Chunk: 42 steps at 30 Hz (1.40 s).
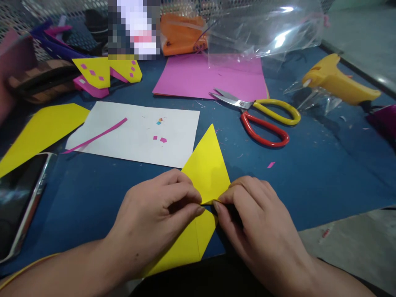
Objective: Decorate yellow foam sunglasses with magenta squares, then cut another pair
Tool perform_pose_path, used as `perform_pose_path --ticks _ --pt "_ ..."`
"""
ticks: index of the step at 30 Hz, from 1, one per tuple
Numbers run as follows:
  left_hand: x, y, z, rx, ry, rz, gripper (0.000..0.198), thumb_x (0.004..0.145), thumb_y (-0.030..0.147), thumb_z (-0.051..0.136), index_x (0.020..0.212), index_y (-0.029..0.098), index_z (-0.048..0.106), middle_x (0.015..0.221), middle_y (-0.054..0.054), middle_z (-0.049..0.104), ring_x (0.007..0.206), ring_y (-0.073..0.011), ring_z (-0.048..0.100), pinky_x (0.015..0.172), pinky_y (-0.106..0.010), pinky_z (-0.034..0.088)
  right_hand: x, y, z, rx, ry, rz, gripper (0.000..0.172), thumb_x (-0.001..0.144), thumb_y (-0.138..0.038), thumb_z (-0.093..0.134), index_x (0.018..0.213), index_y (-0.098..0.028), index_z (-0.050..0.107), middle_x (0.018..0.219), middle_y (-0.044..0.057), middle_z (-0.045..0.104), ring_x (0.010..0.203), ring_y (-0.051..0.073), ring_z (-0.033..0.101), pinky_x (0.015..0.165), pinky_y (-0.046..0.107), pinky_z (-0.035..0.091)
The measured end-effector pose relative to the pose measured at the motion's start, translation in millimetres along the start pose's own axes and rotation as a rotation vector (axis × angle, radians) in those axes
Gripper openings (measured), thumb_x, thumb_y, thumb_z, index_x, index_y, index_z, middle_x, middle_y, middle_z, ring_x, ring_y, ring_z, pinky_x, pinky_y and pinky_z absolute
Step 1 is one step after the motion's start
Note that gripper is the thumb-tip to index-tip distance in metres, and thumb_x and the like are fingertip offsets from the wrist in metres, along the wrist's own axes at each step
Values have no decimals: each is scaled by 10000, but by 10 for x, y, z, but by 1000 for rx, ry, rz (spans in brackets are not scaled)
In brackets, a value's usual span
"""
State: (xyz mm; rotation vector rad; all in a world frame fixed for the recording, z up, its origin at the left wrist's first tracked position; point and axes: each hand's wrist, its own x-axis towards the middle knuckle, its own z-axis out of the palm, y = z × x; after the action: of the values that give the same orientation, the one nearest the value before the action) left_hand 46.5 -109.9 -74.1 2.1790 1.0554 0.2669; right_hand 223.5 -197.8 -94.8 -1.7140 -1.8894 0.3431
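Observation:
A folded yellow paper [206,167] lies on the blue mat [324,165] near the front edge, its point aimed away from me. My left hand [154,214] is closed, pinching the paper's fold at its narrow middle from the left. My right hand [256,218] pinches the same fold from the right, fingertips almost meeting the left hand's. The paper's lower part shows beneath my left wrist.
Behind lie a white sheet [136,132] with a pink strip and tiny paper bits, scissors [262,117] with yellow and red handles, a pink sheet [198,78], a yellow glue gun [337,78], a clear plastic bag [266,29]. A phone [18,198] and a yellow paper piece [40,128] lie left.

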Motion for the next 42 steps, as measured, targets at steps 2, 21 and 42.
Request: perform_pose_path --ticks 2,21,42 --pt "3 2 14 6 17 -7 105 817 189 687 751 270 688 822 69 642 711 -89 608 581 -220 398 1 -4 0 -11 2 -1 117 960 -219 526 845 -200 531 820 24 573 730 182 501 642 330 345" --pt "-6 4 82 15 58 18 140 877 252 631 744 240 672 803 32 612 682 -105 591 575 -242 397 14 -7 21 -58 19 17 186 971 -258 526 795 -197 537 768 27 564 679 183 495 609 325 355" --pt "22 -7 90 60 89 67 141 879 246 618 748 249 671 790 33 621 670 -107 602 562 -229 422 -36 70 -79 103 71 81 115 923 -190 598 825 -210 653 805 -3 648 746 156 575 678 328 352"
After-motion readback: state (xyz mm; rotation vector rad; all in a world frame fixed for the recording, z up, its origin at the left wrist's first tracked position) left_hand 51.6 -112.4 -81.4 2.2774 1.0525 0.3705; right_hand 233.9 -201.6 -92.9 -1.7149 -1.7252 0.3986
